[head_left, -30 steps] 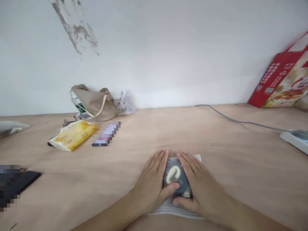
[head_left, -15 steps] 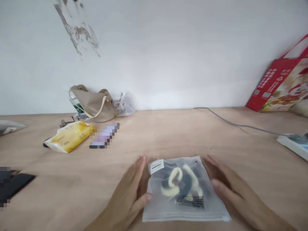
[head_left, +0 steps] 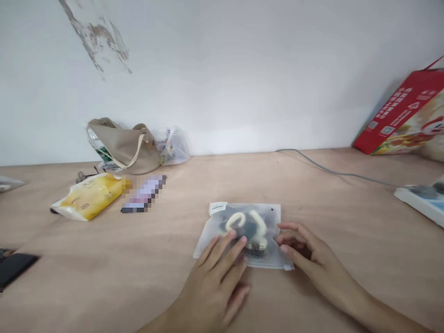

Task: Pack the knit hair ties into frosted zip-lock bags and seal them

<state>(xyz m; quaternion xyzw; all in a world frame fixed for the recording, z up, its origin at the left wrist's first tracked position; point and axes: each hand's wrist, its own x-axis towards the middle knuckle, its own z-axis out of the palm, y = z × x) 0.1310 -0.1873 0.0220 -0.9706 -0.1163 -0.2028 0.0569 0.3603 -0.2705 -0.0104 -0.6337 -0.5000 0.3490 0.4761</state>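
Note:
A frosted zip bag [head_left: 211,231] lies flat on the wooden table, with a white barcode label at its far left corner. Through its cloudy plastic show a dark item and a cream, rope-like loop [head_left: 258,222]; what they are exactly I cannot make out. My left hand [head_left: 222,277] rests over the bag's near left part, fingers stretched out on the plastic. At the bag's right edge is my right hand [head_left: 308,254], its fingers slightly curled and apart, the tips at the edge. The bag's slider sits at the near right corner.
Back left stand a beige handbag [head_left: 123,145] and a clear plastic bag [head_left: 176,145]. Before them lie a yellow-white packet [head_left: 93,194] and a phone [head_left: 145,194]. A black flat object [head_left: 19,268] is at left. A grey cable [head_left: 322,169] runs right, near a red box [head_left: 391,115].
The bag now lies farther from me and slightly left. My left hand has moved from beside its left edge onto its top; my right hand stays by the right edge, fingers more curled.

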